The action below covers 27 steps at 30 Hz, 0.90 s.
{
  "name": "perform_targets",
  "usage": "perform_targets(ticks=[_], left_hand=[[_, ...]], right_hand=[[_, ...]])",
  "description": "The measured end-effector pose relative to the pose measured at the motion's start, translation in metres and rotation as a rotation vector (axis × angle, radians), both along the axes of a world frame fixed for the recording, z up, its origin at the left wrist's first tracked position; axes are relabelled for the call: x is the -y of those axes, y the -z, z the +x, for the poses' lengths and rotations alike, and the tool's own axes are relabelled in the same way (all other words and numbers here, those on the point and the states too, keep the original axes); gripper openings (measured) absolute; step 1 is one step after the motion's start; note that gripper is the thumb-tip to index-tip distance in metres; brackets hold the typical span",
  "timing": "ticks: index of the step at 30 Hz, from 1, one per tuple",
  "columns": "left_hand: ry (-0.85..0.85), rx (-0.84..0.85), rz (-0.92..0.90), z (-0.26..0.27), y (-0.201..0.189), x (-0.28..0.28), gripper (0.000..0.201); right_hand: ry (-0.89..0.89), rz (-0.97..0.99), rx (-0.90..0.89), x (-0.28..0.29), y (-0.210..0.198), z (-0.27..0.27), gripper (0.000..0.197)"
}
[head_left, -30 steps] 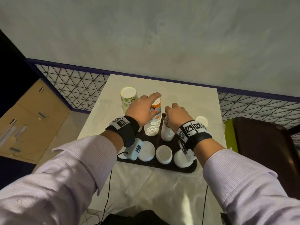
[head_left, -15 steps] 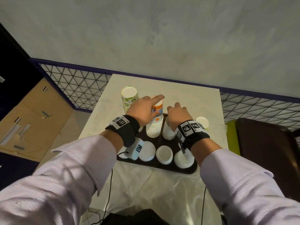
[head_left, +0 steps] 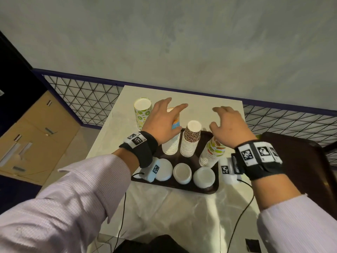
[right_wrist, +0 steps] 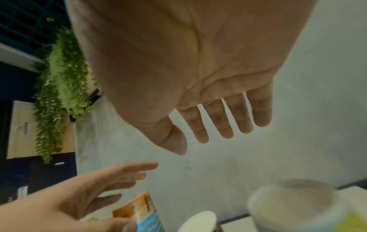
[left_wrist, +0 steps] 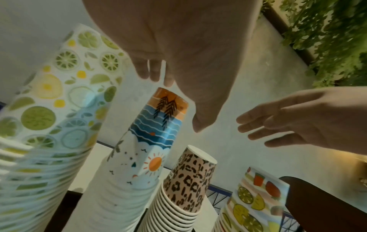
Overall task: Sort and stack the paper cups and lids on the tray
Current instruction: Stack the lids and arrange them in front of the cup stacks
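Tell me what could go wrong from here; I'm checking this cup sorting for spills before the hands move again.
The fruit-print stack leans near the tray's right side; the right hand, open just above it, could tip it off. The left hand, open beside the tall beach-print stack, might topple it into the leopard-print stack. The lime-print stack stands off the tray, easy to forget.

Two hands hover over a dark tray [head_left: 175,183] on a white table [head_left: 182,207]. The left hand [head_left: 162,121] and the right hand [head_left: 229,126] have spread fingers and hold nothing. Three stacks of upside-down paper cups stand on the tray, with the leopard-spot stack [head_left: 190,139] in the middle. Three white lids [head_left: 182,173] lie in front.
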<state>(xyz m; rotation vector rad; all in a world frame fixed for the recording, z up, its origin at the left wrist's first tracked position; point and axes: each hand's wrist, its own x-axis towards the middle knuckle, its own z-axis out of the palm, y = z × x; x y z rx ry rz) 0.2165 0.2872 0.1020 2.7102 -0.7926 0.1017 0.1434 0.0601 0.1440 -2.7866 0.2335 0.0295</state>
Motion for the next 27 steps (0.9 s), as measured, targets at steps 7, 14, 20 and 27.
perform_targets(ticks=[7, 14, 20, 27], left_hand=[[0.268, 0.130, 0.071, -0.004, 0.004, 0.034, 0.066], [0.184, 0.077, 0.407, 0.001, 0.007, 0.060, 0.058], [0.159, 0.110, 0.505, -0.003, 0.003, 0.062, 0.039], [0.258, 0.189, 0.606, -0.010, 0.004, 0.084, 0.048]], right_hand=[[0.028, 0.155, -0.159, 0.023, 0.040, -0.027, 0.089], [0.040, 0.122, -0.144, 0.024, 0.067, -0.025, 0.068], [0.057, 0.118, -0.131, 0.025, 0.071, -0.022, 0.063], [0.077, 0.111, -0.129, 0.026, 0.073, -0.014, 0.065]])
